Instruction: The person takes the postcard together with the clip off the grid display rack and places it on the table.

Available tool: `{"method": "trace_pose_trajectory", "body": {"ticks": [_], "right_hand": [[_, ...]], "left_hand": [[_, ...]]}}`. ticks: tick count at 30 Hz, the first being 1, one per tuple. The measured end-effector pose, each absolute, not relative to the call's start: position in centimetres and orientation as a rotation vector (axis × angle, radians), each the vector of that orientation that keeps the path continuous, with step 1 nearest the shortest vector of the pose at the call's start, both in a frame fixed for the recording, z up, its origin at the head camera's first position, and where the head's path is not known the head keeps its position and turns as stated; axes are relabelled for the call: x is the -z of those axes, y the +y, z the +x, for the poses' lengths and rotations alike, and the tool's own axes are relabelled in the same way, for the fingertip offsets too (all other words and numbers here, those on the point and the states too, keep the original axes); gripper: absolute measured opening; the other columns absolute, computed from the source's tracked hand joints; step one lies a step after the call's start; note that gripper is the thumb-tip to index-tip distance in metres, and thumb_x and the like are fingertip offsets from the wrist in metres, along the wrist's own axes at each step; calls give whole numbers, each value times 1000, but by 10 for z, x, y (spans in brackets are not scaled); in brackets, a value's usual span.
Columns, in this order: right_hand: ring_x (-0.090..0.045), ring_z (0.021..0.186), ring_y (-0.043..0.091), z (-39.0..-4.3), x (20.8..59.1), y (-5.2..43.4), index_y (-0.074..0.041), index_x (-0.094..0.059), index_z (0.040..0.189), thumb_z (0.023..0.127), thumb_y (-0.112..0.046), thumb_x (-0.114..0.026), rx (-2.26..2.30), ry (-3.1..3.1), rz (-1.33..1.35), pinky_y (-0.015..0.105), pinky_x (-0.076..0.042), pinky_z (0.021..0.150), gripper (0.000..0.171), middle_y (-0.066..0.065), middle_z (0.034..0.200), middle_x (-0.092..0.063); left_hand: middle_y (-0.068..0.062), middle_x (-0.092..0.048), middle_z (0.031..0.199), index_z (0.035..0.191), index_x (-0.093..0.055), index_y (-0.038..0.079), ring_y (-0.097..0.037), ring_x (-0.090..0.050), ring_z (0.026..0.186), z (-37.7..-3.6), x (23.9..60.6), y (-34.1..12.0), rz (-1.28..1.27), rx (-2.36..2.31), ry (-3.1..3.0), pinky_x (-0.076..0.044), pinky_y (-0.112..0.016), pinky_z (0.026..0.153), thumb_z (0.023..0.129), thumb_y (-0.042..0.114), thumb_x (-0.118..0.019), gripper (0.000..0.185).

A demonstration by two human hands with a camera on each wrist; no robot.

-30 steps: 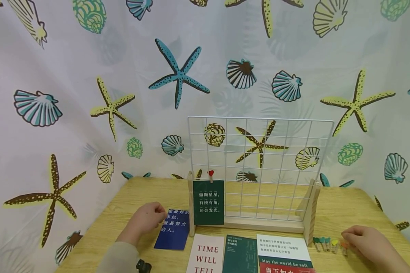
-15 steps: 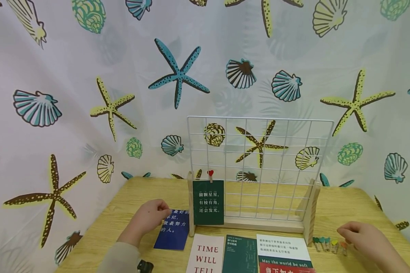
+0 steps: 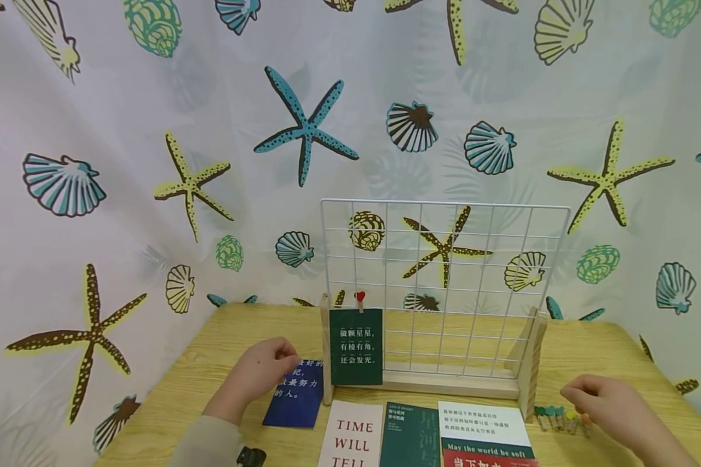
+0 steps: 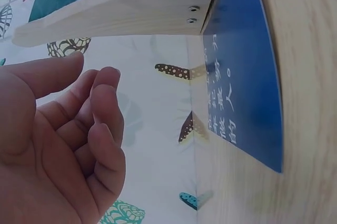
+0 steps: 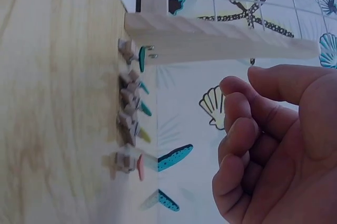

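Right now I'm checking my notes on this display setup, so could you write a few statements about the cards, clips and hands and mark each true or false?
1. A dark green card hangs on the wire grid from a red heart clip. True.
2. The left hand grips the blue card. False: its fingers are loosely curled above the card and hold nothing.
3. The small clips lie on the table beside the right hand. True.
4. The grid is full of cards. False: it holds only one.
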State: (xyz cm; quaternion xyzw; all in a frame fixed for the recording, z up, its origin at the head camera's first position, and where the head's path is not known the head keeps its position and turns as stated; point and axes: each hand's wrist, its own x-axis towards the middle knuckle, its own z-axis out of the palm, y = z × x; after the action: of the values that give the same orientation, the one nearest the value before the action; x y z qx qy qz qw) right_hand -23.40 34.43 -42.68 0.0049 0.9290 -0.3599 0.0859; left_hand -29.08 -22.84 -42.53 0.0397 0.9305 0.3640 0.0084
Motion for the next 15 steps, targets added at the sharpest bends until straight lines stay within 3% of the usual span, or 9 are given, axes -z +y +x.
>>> {"method": "trace_pose_trajectory", "body": {"ticks": [6, 15], "right_hand": [[-63, 87, 20, -235, 420, 326, -1, -69, 121, 104, -37, -56, 1047, 2809, -69, 39, -51, 69, 42, 6, 104, -70], [-60, 83, 20, -238, 413, 290, -6, -73, 116, 102, -31, -61, 1124, 2840, -165, 38, -49, 67, 31, 4, 98, -69]], "left_hand": [[-3, -65, 87, 100, -67, 14, -18, -60, 75, -288, 421, -222, 154, -1168, 2894, -52, -37, 69, 99, 20, -65, 7], [1, -64, 82, 100, -67, 13, -18, -60, 73, -282, 414, -209, 189, -1206, 2869, -51, -36, 67, 98, 18, -66, 5]]}}
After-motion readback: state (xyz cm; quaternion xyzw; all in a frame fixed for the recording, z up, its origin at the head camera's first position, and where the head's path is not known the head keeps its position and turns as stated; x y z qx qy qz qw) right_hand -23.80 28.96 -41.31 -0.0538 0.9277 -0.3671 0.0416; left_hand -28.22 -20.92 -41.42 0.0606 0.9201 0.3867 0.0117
